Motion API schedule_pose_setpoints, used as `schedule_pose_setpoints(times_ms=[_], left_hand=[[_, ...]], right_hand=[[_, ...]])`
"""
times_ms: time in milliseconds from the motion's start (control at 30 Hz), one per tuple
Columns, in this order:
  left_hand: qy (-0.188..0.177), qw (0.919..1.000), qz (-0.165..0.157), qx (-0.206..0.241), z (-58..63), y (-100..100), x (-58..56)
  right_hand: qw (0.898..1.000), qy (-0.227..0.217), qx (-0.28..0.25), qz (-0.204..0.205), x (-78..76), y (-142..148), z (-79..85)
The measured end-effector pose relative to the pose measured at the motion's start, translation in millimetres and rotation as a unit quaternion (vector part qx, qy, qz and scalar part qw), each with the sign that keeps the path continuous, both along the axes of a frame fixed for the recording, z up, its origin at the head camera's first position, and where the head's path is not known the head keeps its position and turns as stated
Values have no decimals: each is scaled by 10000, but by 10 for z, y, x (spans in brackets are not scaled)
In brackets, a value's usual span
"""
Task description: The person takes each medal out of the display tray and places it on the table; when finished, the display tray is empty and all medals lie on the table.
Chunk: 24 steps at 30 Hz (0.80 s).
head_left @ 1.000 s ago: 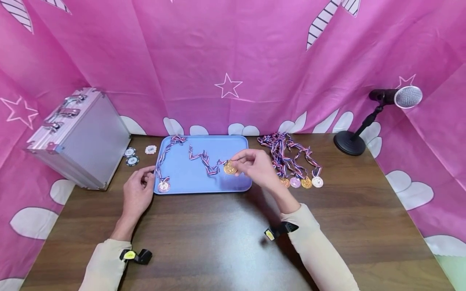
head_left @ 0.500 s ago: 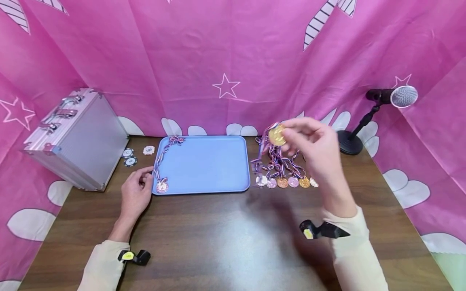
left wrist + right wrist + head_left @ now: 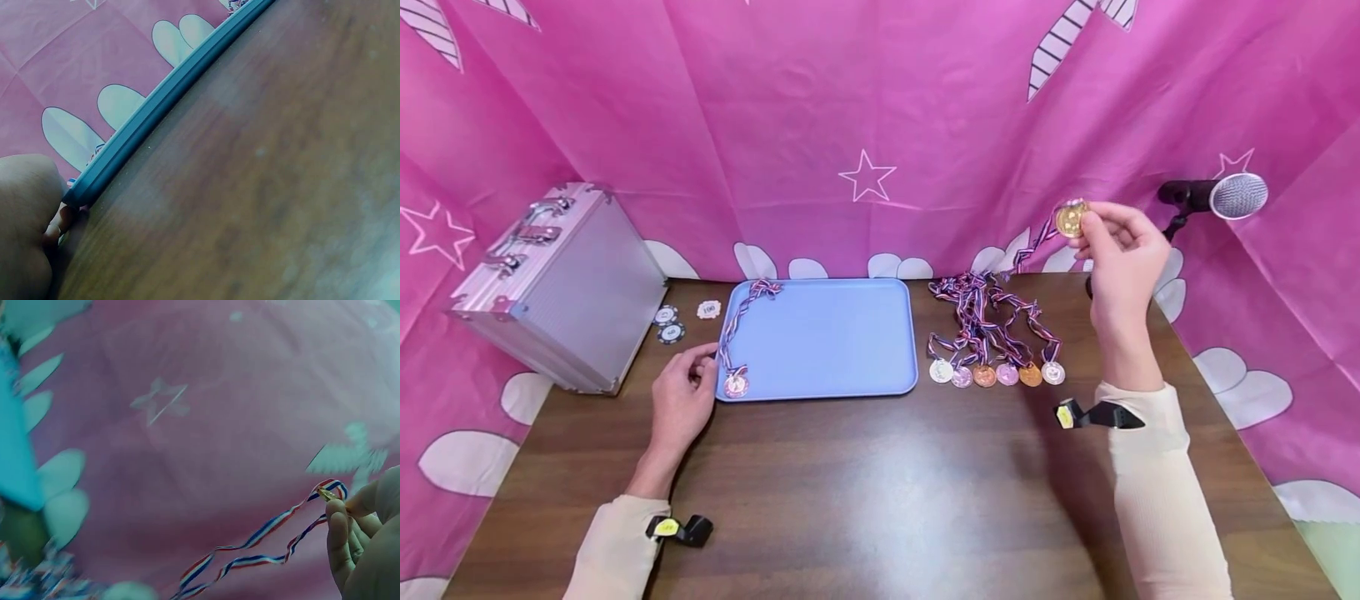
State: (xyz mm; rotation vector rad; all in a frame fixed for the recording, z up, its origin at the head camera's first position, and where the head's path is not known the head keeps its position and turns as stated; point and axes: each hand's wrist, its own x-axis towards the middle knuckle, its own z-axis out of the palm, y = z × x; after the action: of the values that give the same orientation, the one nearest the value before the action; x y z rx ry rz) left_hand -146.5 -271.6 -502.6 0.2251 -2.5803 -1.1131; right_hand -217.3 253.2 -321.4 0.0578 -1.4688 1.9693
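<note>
My right hand (image 3: 1123,258) is raised at the right and pinches a gold medal (image 3: 1070,219) by its edge. The medal's striped ribbon (image 3: 253,540) trails down to the left in the right wrist view. At the left end of the blue tray (image 3: 820,337), my left hand (image 3: 683,392) holds the rim, its fingertips partly hidden there. Along the tray's left side lies another medal (image 3: 736,384) with its ribbon stretched toward the back corner. Right of the tray, several medals lie in a row, a silver one (image 3: 941,371) at the left end, their tangled ribbons (image 3: 973,304) behind them.
A silver case (image 3: 568,287) stands at the left, with several poker chips (image 3: 671,332) beside it. A microphone (image 3: 1236,197) on a black stand is at the back right, partly behind my right hand. A pink curtain (image 3: 790,142) hangs along the table's back.
My right hand has lifted the gold medal and its ribbon off the tray and carried them right and up, past the row of medals. My left hand has stayed at the tray's rim.
</note>
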Motion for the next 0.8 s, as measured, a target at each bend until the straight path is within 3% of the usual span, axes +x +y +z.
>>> schedule_pose_setpoints(times_ms=[100,200,333,633,800], left_hand=[[91,10000,11,23,1,1,-3],[224,9997,-5,-1,-5,-1,-5],[352,9994,-27,-7,-6,5,1],[362,9993,-67,14,11,9,-7],[271,9996,-60,-23,1,12,3]], right_hand=[[9975,-704,0,16,1,98,-340],[9885,-1504,19,182,67,193,-679],[9762,-2134,206,332,214,340,-999],[9610,-2615,672,602,578,752,-1353],[9444,-3036,1165,487,680,919,-1499]])
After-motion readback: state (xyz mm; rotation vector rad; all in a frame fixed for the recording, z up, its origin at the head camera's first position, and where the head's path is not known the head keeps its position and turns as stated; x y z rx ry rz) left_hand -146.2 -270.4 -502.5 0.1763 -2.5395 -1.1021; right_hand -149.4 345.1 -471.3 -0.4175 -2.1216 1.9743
